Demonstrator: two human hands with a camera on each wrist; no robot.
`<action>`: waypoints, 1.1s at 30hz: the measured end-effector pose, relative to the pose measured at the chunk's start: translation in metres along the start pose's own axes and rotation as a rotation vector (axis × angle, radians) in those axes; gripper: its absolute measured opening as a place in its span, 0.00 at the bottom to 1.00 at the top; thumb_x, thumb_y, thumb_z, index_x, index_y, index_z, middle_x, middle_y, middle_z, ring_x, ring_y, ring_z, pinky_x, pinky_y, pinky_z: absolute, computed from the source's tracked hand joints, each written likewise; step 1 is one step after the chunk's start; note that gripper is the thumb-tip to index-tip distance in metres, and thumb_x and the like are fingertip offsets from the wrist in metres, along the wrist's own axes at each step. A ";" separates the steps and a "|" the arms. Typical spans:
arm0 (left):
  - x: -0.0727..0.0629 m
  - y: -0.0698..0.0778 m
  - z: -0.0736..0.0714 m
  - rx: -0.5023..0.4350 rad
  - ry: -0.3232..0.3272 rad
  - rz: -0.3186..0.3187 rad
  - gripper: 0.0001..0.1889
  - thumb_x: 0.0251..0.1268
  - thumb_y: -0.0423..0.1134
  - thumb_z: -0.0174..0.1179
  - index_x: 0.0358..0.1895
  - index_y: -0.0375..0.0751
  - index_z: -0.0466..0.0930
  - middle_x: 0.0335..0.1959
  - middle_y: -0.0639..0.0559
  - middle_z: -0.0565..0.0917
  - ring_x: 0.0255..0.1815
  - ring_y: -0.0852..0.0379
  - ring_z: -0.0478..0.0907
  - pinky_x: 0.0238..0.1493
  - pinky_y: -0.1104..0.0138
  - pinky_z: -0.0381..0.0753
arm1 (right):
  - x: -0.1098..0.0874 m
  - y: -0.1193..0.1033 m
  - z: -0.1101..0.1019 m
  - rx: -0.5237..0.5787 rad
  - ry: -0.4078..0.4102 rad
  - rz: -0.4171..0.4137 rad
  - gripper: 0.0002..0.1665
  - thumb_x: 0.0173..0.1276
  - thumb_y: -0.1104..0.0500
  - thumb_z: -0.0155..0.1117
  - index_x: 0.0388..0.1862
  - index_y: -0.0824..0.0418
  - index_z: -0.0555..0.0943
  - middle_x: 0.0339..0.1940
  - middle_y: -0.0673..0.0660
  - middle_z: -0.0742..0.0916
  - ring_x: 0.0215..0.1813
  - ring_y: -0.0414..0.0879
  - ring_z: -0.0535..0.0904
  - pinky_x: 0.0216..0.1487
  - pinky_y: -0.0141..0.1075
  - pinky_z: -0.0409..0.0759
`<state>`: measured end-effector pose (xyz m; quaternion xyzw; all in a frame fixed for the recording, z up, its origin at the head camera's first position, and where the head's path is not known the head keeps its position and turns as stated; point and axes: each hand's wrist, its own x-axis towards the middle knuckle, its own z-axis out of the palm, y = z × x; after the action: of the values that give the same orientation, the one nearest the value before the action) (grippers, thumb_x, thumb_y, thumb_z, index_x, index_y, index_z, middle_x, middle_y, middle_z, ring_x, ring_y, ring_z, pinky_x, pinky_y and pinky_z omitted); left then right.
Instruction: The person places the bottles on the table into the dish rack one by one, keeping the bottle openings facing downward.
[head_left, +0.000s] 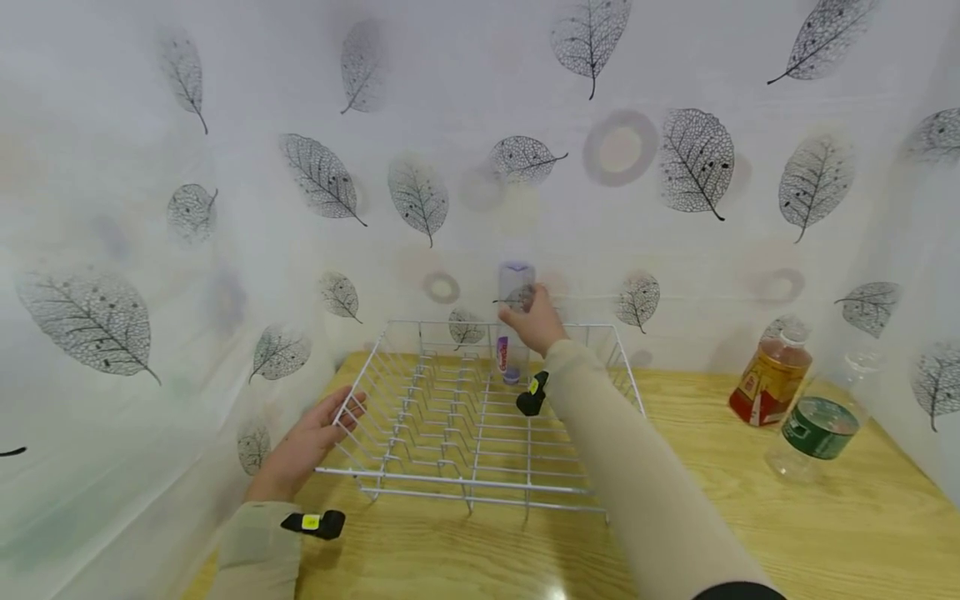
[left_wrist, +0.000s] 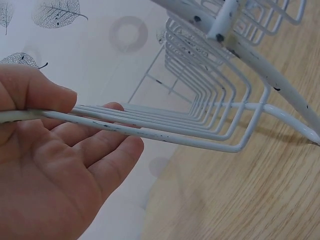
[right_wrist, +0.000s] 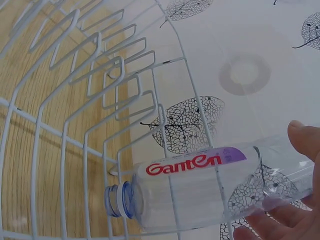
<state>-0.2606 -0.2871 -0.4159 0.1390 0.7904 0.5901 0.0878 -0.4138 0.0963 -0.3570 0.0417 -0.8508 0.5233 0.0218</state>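
A white wire dish rack (head_left: 468,482) stands on the wooden table. My left hand (head_left: 318,433) is at its left side; in the left wrist view the thumb (left_wrist: 55,95) lies over the rack's top rail (left_wrist: 100,121), with the fingers on the rail's other side. My right hand (head_left: 536,321) grips a clear plastic bottle (head_left: 513,362) near its base, at the back of the rack. The bottle is upside down, its blue-tinted neck (right_wrist: 120,200) low among the wires. A red and purple label (right_wrist: 195,162) reads "Ganten".
To the right stand a bottle with red and orange colouring (head_left: 772,375) and a clear bottle with a green label (head_left: 819,427). A leaf-patterned sheet (head_left: 465,83) hangs behind the table (head_left: 420,550) and along its left side.
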 end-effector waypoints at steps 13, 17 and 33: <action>-0.002 0.002 0.001 0.006 0.006 -0.002 0.35 0.81 0.29 0.42 0.82 0.34 0.36 0.79 0.33 0.55 0.75 0.30 0.55 0.73 0.47 0.56 | -0.026 -0.013 -0.033 -0.037 -0.027 -0.024 0.58 0.71 0.37 0.64 0.85 0.52 0.41 0.79 0.65 0.63 0.75 0.64 0.63 0.71 0.59 0.66; -0.002 0.001 0.001 0.003 0.005 -0.009 0.34 0.81 0.30 0.42 0.82 0.35 0.36 0.79 0.34 0.55 0.76 0.30 0.55 0.74 0.45 0.54 | -0.036 -0.016 -0.047 -0.042 -0.031 -0.063 0.60 0.70 0.36 0.65 0.85 0.50 0.40 0.80 0.64 0.61 0.77 0.62 0.61 0.71 0.60 0.65; 0.001 -0.002 0.002 -0.023 0.016 -0.026 0.35 0.81 0.31 0.42 0.82 0.36 0.36 0.80 0.36 0.55 0.77 0.32 0.54 0.75 0.46 0.52 | -0.089 -0.020 -0.138 -0.071 -0.008 -0.166 0.64 0.67 0.30 0.64 0.85 0.44 0.35 0.84 0.58 0.53 0.82 0.57 0.51 0.74 0.62 0.58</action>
<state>-0.2607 -0.2854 -0.4184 0.1231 0.7859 0.5991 0.0909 -0.3246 0.2150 -0.2845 0.1132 -0.8626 0.4890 0.0630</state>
